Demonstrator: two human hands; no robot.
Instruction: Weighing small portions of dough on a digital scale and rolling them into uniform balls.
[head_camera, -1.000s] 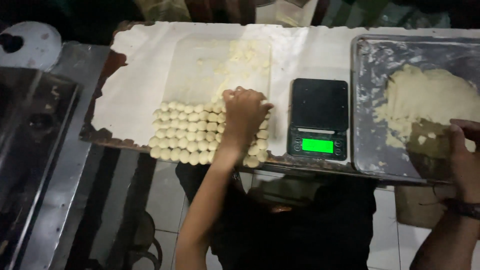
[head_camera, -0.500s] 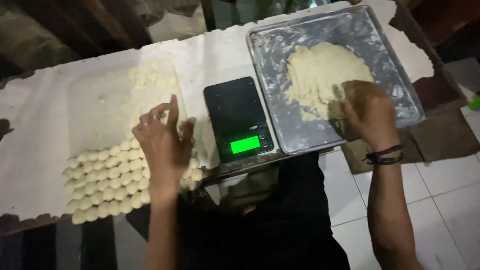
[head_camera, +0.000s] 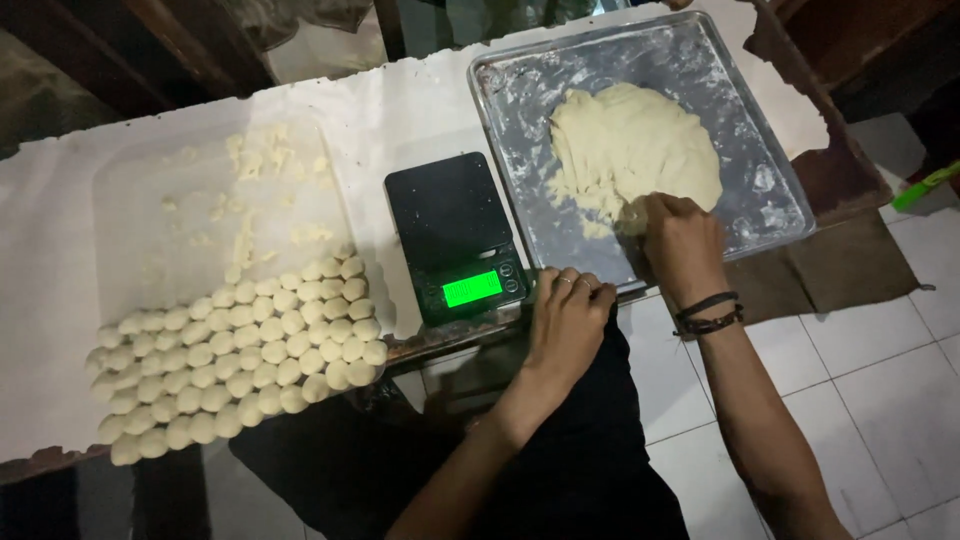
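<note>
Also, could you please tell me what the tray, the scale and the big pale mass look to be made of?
Tray: seemingly bare metal, dull grey sheen, flour-smeared. Scale: probably black plastic, smooth top, though glass is possible. Pale mass: soft dough, matte, torn edges.

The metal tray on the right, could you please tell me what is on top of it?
The metal tray holds a flattened mass of pale dough and flour smears. The right hand presses the dough's near edge, hiding what lies beneath it.

Under my right hand (head_camera: 680, 240) I see soft, matt cream dough (head_camera: 630, 150) on a shiny, flour-smeared metal tray (head_camera: 760, 190). Beside my left hand (head_camera: 565, 320) sits a smooth black plastic scale (head_camera: 455, 235); further left, matt dough balls (head_camera: 240, 350) on white paper (head_camera: 400, 110).
</note>
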